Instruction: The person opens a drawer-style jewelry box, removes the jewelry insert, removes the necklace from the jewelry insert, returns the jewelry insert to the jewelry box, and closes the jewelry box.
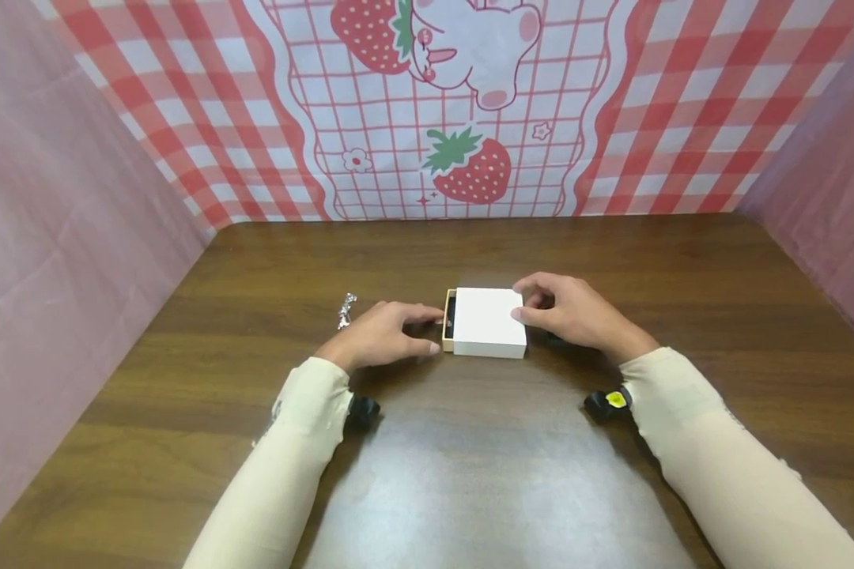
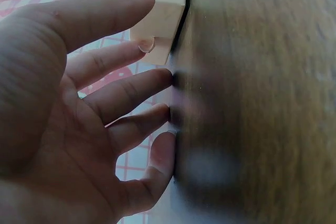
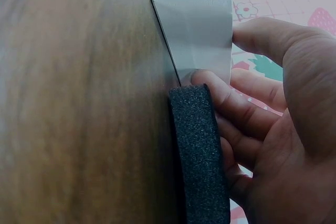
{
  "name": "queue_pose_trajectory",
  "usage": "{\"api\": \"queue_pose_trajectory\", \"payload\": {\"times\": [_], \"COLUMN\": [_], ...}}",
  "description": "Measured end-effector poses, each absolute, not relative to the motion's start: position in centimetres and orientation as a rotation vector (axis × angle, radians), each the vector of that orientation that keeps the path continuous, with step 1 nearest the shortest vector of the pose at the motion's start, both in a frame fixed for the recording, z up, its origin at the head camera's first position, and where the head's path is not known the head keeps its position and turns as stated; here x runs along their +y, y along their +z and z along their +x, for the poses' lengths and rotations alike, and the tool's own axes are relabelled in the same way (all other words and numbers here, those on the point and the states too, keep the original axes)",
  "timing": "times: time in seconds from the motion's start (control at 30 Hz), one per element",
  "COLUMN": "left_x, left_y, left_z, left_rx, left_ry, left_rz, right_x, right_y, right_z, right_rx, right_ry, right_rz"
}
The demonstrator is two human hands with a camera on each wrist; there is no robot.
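Observation:
A white sliding box (image 1: 489, 320) lies on the table, its inner tray (image 1: 449, 346) poking out at the left end. Part of a dark insert shows inside the tray. My left hand (image 1: 384, 336) is at that end, thumb and fingers spread around the tray's end; a small pale loop (image 2: 148, 51) sticks out beside the index fingertip. At the opposite end my right hand (image 1: 572, 312) holds the box's outer sleeve, thumb at the top edge and another finger against the end face (image 3: 202, 30). Under the right hand is a black foam pad (image 3: 197, 150).
A shiny silver piece, perhaps a chain or bracelet (image 1: 346, 310), lies on the brown wooden table (image 1: 441, 474) behind my left wrist. A checked strawberry-print cloth (image 1: 455, 95) hangs at the back. Pink cloth hangs on both sides.

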State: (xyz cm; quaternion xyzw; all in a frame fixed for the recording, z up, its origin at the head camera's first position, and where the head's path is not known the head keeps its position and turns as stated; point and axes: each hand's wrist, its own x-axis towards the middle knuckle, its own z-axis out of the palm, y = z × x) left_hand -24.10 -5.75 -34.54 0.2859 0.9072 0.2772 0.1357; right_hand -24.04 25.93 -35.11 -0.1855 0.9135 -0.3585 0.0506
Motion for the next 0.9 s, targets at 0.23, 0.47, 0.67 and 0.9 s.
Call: {"api": "queue_pose_trajectory", "payload": {"times": [0.23,0.47,0.67,0.9], "left_x": [-5.54,-5.39,-5.08,-4.89], "left_y": [-34.78,-34.63,-34.56,-34.40], "left_z": [-24.09,-23.89,-23.77,-23.59], "left_rx": [2.617,2.616,2.626,2.620], "left_ry": [0.833,0.841,0.817,0.818], "left_rz": [0.850,0.855,0.867,0.846], "right_x": [25.92,25.85,25.84,25.83], "right_y": [-35.43,-35.33,-35.26,-35.06], "right_z": [-24.03,-23.99,-23.94,-23.89], "right_rx": [2.789,2.791,2.796,2.802], "right_ry": [-1.095,-1.097,-1.096,-1.098], "right_rz": [-0.581,-0.585,-0.586,-0.601]}}
